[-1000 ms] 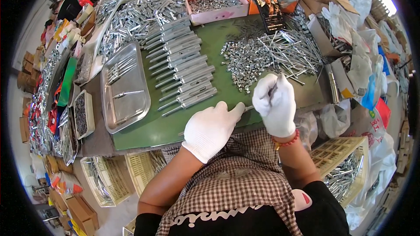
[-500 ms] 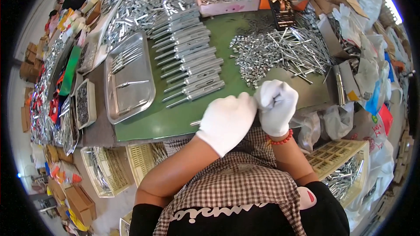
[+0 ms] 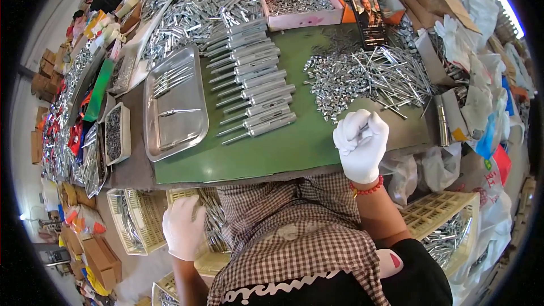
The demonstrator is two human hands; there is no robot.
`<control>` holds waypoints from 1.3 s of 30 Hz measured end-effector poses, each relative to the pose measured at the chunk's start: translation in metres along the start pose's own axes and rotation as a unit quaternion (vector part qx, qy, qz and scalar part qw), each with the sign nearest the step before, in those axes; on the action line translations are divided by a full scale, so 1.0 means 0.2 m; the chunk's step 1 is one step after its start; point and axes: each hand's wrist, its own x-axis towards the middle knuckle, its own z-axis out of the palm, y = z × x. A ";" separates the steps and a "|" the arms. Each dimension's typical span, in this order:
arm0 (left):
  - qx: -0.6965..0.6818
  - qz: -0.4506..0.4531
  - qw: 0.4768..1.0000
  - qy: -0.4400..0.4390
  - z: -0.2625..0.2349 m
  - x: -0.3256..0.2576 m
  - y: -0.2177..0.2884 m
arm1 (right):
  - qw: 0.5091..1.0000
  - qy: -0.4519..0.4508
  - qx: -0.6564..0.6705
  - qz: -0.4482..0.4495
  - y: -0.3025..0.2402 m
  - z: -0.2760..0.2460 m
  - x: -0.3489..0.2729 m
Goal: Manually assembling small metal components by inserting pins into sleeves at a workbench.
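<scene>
Okay, from where I stand: left gloved hand (image 3: 184, 228) lower left of frame, over the pale-yellow plastic crate (image 3: 211, 262) of metal rods (image 3: 215, 220); grip hidden, can't tell if it holds any. Right gloved hand (image 3: 362, 140) right of centre, fingers curled narrow at the green tabletop (image 3: 255, 158) front edge; contents not visible. Small metal collars (image 3: 335, 86) heaped just above it, slotted metal tubes (image 3: 260, 88) lined up near centre.

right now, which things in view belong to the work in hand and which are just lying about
Likely in use:
- left hand, at a cream crate
- right hand, fingers curled, near the small metal pieces
- thin rods
- row of metal cylinders
- metal tray

Probably just lying about:
- phone
- clear plastic bag
</scene>
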 end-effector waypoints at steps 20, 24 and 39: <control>-0.193 0.300 0.918 0.171 0.23 0.75 0.52 | 0.918 -0.002 -0.373 0.136 -0.17 0.15 -0.13; -0.094 0.296 0.950 -0.041 0.12 0.75 0.62 | 0.892 0.011 -0.421 0.164 -0.16 0.15 -0.12; -0.158 0.332 0.930 0.012 0.11 0.66 0.67 | 0.759 -0.069 -0.642 0.087 -0.17 0.08 -0.11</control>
